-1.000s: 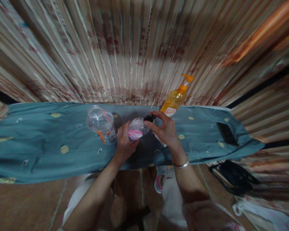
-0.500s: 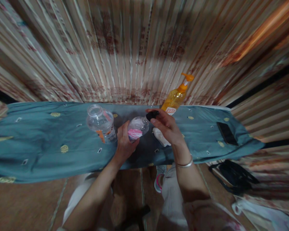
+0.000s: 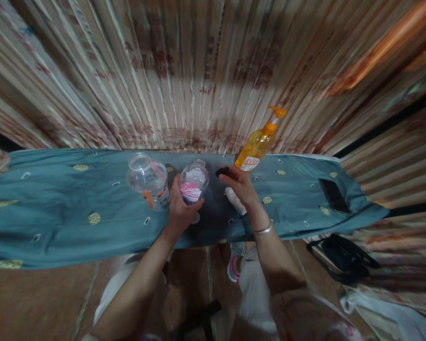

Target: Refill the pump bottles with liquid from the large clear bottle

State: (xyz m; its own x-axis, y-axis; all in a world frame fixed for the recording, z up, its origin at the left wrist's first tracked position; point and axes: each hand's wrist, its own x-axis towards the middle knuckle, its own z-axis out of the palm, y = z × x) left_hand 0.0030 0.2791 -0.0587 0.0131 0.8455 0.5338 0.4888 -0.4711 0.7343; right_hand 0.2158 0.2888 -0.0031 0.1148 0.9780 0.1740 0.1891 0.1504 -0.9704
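My left hand (image 3: 182,203) is wrapped around a clear plastic bottle (image 3: 194,182) with a pink and white label; its mouth is uncovered and it stands nearly upright. To the right of that bottle, my right hand (image 3: 242,183) pinches a small black cap (image 3: 222,172), apart from the bottle's neck. Below the right hand lies a white, crumpled-looking item (image 3: 235,201), partly hidden. A larger clear plastic jar (image 3: 147,177) with an orange and black print stands just left of my left hand. Behind my right hand is a pump bottle (image 3: 255,147) of yellow liquid with an orange top.
A blue-green patterned cloth (image 3: 64,199) covers the long narrow table. A dark phone (image 3: 334,195) lies toward its right end. Pleated curtains (image 3: 199,71) hang behind. A black bag (image 3: 344,258) sits low at the right.
The black cap has come off the bottle's neck in my right hand. My left hand has turned the bottle more upright and shifted it slightly left.
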